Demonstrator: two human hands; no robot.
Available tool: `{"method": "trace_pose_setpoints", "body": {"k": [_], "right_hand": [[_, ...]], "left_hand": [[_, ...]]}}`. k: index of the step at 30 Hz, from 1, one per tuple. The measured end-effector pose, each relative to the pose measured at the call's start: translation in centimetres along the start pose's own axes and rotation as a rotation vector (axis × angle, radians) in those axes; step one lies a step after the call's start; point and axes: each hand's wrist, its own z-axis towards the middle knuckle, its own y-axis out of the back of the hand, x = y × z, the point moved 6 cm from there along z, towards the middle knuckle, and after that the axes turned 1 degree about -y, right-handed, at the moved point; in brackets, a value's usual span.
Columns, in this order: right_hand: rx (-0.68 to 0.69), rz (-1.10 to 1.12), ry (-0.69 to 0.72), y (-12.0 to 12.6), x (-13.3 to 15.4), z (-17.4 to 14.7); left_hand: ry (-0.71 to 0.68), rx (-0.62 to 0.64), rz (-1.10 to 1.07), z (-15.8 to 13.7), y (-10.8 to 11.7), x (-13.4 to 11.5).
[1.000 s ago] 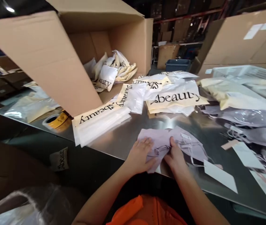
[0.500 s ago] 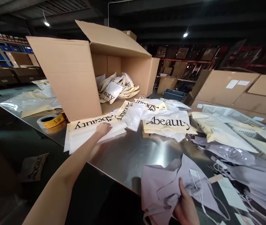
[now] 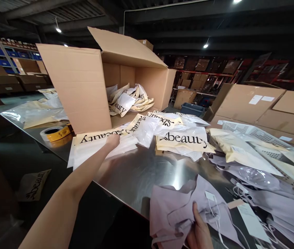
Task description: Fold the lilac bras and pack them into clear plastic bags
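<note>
Several lit lamps [image 3: 205, 45] overhead; shiny metal table [image 3: 136, 180] bears printed bags [image 3: 84, 150].

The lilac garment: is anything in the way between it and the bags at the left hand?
Nothing visible stands between them. From the garment in the right hand, only metal table lies before the bags at the left hand.

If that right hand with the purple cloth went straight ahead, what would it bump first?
The right hand would probably bump the "beauty" bag ahead, across the metal table; depth is unclear.
</note>
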Motion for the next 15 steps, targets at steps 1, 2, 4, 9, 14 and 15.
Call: {"method": "trace_pose_setpoints", "body": {"k": [1, 2, 4, 9, 14, 15], "right_hand": [[0.007, 0.016, -0.007, -0.1, 0.0, -0.1], [0.012, 0.034, -0.019, -0.1, -0.1, -0.2], [0.008, 0.060, -0.042, -0.2, -0.1, -0.3], [-0.001, 0.071, -0.074, -0.7, 0.1, -1.0], [-0.026, -0.062, -0.082, -0.7, -1.0, -3.0], [-0.030, -0.103, -0.082, -0.6, -1.5, -3.5]], "left_hand": [[0.000, -0.027, 0.004, -0.4, 0.6, -0.1], [-0.007, -0.055, 0.006, -0.9, 1.1, -0.4], [-0.039, -0.109, 0.004, -2.0, 2.2, -1.4], [-0.212, -0.181, -0.015, -6.9, 3.0, -7.0], [-0.562, -0.134, -0.074, -15.0, -0.5, -16.5], [-0.649, -0.124, -0.094, -16.7, -1.5, -18.5]]}}
